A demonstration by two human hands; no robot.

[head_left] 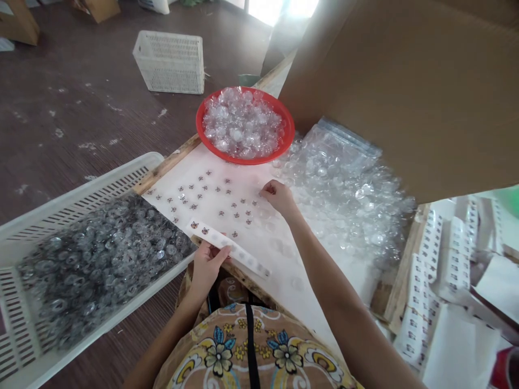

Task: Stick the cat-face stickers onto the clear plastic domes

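Note:
My left hand (211, 260) pinches a white sticker strip (247, 261) near the front edge of the white board (312, 302). Two dark animal-face stickers (200, 228) show at the strip's left end; the rest looks mostly bare. Over the board's middle, the thumb and fingers of my right hand (278, 195) are closed together; what they hold, if anything, is too small to see. To its left lie scattered small animal-face prints (221, 213), spread in loose rows. Faint clear round pieces (275, 247) lie on the board below my right hand.
A red basin (291, 141) of clear wrapped pieces stands at the board's far side. At right are a heap of clear pieces (352, 210), a cardboard box (397, 97) and printed sticker strips (417, 302). A white basket (156, 158) of round pieces sits left; another basket (170, 65) is on the floor.

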